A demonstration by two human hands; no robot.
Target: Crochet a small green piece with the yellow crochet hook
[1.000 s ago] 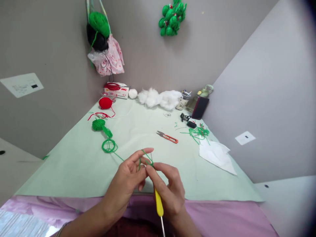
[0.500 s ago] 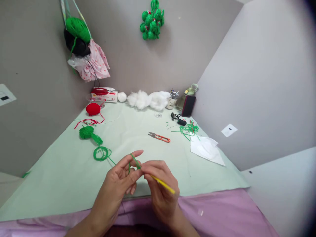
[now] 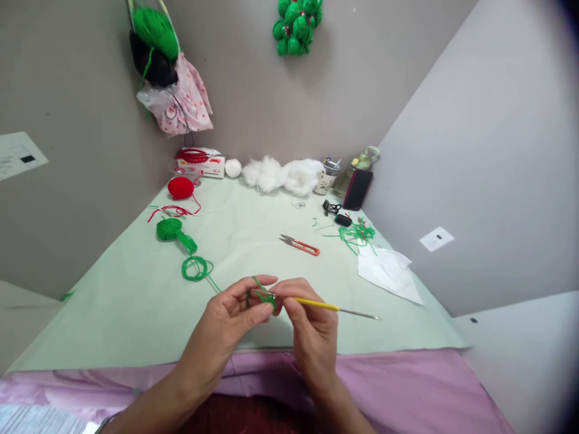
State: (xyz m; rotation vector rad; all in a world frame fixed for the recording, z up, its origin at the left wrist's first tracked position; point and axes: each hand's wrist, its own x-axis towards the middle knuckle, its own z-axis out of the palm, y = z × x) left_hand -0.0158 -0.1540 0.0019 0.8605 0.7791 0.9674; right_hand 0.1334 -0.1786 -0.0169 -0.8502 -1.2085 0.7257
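Note:
My left hand [image 3: 233,313] pinches a small green crochet piece [image 3: 268,298] between thumb and fingers, with green yarn looped over its raised index finger. In my right hand [image 3: 312,319] is a crochet hook [image 3: 323,305] with a yellow grip and metal at both ends. Its left tip meets the green piece, while its other end points right over the table. From the left hand the yarn runs back to a loose coil of green yarn [image 3: 195,269] and a small green yarn ball [image 3: 169,229]. My fingers partly hide the piece.
Orange-handled thread snips [image 3: 299,245] lie beyond my hands. At left sits a red yarn ball [image 3: 181,187]. White stuffing [image 3: 283,175] lies along the back wall. Green yarn scraps [image 3: 357,235], a phone [image 3: 358,189] and white paper [image 3: 389,274] are at right.
The crochet hook has swung from slanting down toward me to nearly level, pointing right, and its metal tip now shows at the green piece. The whole view has shifted slightly.

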